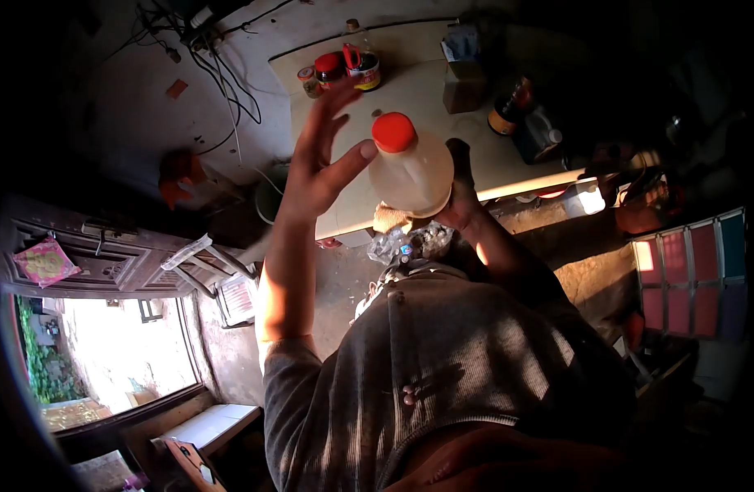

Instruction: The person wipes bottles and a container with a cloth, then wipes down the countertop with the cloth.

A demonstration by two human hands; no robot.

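Observation:
A pale, translucent plastic jar with a red screw cap is held up in front of my chest, over the table's near edge. My right hand grips it at its lower right side; most of those fingers are hidden behind the jar or in shadow. Raised to the left of the cap, my left hand has its fingers spread and holds nothing. Its thumb tip appears right beside the cap; whether it touches cannot be told. Below the jar, a crumpled clear plastic bag shows near my shirt.
Red-lidded jars and a bottle stand at the back left of the table. A square container and a dark jug stand farther right. Cables hang on the wall. A bright doorway opens at left.

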